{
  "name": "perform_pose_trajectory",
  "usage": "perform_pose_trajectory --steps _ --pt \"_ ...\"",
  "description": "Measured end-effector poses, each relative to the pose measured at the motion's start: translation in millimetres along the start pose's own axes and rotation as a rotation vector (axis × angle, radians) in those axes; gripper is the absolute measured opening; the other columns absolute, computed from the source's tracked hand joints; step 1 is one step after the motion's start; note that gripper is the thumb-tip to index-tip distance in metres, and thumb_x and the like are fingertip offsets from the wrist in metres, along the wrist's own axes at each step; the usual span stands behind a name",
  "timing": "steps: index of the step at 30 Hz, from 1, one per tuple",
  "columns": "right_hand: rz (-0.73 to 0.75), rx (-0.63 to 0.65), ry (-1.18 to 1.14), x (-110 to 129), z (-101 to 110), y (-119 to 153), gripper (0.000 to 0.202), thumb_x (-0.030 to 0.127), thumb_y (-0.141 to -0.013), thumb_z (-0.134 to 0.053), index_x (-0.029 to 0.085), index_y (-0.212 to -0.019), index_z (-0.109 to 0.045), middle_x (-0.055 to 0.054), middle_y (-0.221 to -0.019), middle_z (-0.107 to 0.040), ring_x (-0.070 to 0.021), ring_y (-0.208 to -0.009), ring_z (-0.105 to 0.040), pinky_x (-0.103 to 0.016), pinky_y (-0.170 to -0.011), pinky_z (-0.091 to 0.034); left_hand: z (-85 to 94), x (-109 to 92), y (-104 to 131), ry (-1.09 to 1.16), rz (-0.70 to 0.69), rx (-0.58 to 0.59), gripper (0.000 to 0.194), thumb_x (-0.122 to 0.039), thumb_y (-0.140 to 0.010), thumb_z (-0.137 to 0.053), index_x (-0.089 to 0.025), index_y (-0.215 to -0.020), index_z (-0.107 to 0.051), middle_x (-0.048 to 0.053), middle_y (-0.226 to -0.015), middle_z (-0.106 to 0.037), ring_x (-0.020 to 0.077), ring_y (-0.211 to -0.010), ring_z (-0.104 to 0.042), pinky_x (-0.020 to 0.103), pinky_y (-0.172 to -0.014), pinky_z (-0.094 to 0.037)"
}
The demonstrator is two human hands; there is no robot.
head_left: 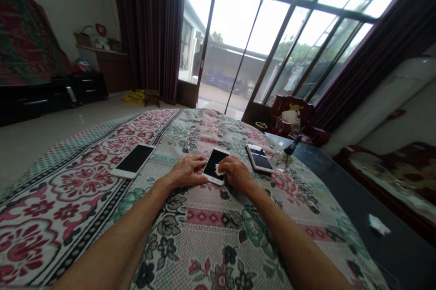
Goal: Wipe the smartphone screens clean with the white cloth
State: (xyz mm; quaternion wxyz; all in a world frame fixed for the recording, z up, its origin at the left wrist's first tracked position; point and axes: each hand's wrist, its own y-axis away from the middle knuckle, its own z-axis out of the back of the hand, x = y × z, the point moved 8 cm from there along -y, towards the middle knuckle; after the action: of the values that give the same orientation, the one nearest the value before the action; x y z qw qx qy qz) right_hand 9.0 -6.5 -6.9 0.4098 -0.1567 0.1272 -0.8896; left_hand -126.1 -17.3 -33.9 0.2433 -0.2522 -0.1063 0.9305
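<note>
1. Left hand (186, 170): fingers loosely parted, touching middle phone's (212, 160) left edge.
2. Right hand (237, 173): fingertips pinch white tissue (218, 170) on its screen.
3. Tablecloth (221, 224): open between phones.
4. Clear container (279, 162), right: contents indistinct.

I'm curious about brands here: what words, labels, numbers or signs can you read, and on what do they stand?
No text can be read.
Yellow item on the floor: dark marks, too blurred to tell whether they are letters.
Middle phone, left phone, right phone: no legible brand or number.
</note>
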Motion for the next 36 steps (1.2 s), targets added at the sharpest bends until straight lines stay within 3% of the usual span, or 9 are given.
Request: perform_pose_trajectory --steps 5,11,17,23,27,36 --pt "-0.139 -0.046 0.101 -13 5 8 0.039 0.0 -0.08 -0.045 0.02 -0.105 -0.068 -0.007 -0.108 -0.065 -0.0199 -0.104 -0.052 -0.031 -0.091 -0.041 -2.3 4 0 0.002 0.021 0.005 0.046 -0.041 -0.073 -0.068 -0.03 -0.117 -0.063 0.001 -0.131 -0.056 0.0242 -0.12 -0.05 0.036 -0.104 -0.036" --pt "0.003 0.02 0.065 22 1 6 0.047 0.003 -0.076 -0.046 0.02 -0.117 -0.061 -0.006 -0.124 -0.059 -0.02 -0.108 -0.049 -0.037 -0.1 -0.036 -3.6 6 0 -0.015 0.006 -0.015 0.049 -0.041 -0.073 -0.068 -0.027 -0.119 -0.062 0.003 -0.131 -0.056 0.0231 -0.119 -0.052 0.034 -0.103 -0.037" --pt "0.162 0.06 -0.044 39 -6 4 0.041 0.004 -0.079 -0.045 0.022 -0.109 -0.066 -0.002 -0.118 -0.064 -0.0171 -0.103 -0.054 -0.034 -0.097 -0.038 -6.7 10 0 -0.026 0.029 0.001 0.053 -0.046 -0.073 -0.069 -0.025 -0.121 -0.06 0.006 -0.135 -0.054 0.0238 -0.122 -0.05 0.035 -0.105 -0.036" --pt "0.151 0.036 -0.078 33 -8 3 0.037 0.005 -0.079 -0.045 0.022 -0.103 -0.068 -0.001 -0.113 -0.067 -0.0168 -0.098 -0.056 -0.032 -0.093 -0.04 -7.9 11 0 -0.026 0.019 -0.009 0.054 -0.044 -0.074 -0.067 -0.02 -0.121 -0.061 0.01 -0.135 -0.053 0.0263 -0.121 -0.051 0.037 -0.104 -0.037" --pt "0.094 0.051 -0.023 29 -8 1 0.04 0.004 -0.08 -0.045 0.023 -0.109 -0.065 -0.002 -0.115 -0.066 -0.0178 -0.1 -0.054 -0.032 -0.093 -0.039 -5.4 7 0 -0.021 -0.005 -0.006 0.052 -0.043 -0.074 -0.068 -0.023 -0.121 -0.062 0.007 -0.132 -0.055 0.0251 -0.12 -0.052 0.036 -0.103 -0.038" --pt "-0.157 -0.071 0.106 -22 1 -1 0.037 0.003 -0.085 -0.042 0.018 -0.112 -0.063 -0.008 -0.114 -0.065 -0.0194 -0.105 -0.053 -0.032 -0.092 -0.039 -3.2 4 0 -0.021 0.03 0.037 0.053 -0.042 -0.075 -0.066 -0.027 -0.125 -0.058 0.006 -0.136 -0.052 0.0258 -0.122 -0.049 0.039 -0.103 -0.036"
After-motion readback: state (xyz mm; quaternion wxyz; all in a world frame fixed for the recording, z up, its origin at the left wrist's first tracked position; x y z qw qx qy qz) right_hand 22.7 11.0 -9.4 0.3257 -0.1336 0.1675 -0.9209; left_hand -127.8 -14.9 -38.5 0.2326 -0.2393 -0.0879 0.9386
